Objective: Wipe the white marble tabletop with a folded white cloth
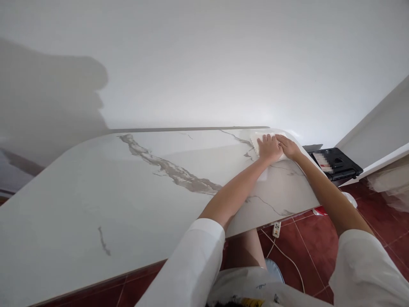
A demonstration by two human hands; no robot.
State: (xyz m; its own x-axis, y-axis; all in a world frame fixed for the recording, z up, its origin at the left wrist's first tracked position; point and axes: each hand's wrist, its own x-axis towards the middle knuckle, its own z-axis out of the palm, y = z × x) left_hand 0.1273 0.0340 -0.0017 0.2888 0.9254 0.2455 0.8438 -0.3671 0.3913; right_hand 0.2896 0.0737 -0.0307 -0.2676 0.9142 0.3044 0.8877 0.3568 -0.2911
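Cloth [254,140] lay under the left hand [270,149], fingers slightly spread, and projected leftward beyond them; the right hand [289,148], fingers together, touched the left.

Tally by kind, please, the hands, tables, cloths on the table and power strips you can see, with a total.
Hands: 2
Table: 1
Cloth on the table: 1
Power strip: 1
Total: 5

Seemingly a home: marble-patterned table [79,192] beside a white wall [204,64], red floor tiles [315,238], 1 power strip [276,230].
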